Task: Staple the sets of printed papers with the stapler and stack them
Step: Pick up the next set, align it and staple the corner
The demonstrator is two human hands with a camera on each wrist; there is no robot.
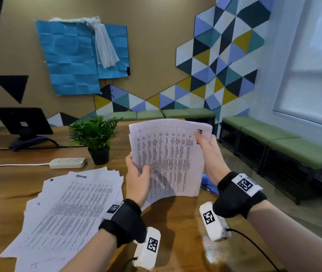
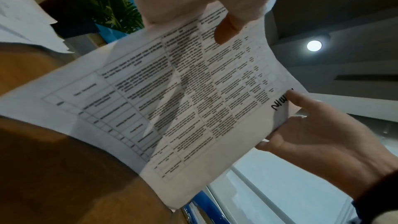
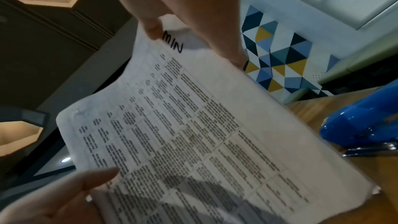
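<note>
A set of printed papers (image 1: pixel 170 156) with a text table stands upright over the wooden table, its lower edge curling down near the tabletop. My left hand (image 1: pixel 137 173) grips its left edge, thumb on the front. My right hand (image 1: pixel 209 152) pinches the right edge beside black handwriting. The set also fills the left wrist view (image 2: pixel 172 100) and the right wrist view (image 3: pixel 193 134). A blue stapler (image 1: pixel 207 182) lies on the table behind the sheets, mostly hidden; it shows better in the right wrist view (image 3: pixel 361 122). A fanned pile of printed papers (image 1: pixel 66 211) lies flat at the left.
A potted green plant (image 1: pixel 95 138) and a white power strip (image 1: pixel 69 162) with its cord stand behind the pile. A black tablet on a stand (image 1: pixel 24 124) is at the far left. Green benches (image 1: pixel 285 142) line the wall right of the table edge.
</note>
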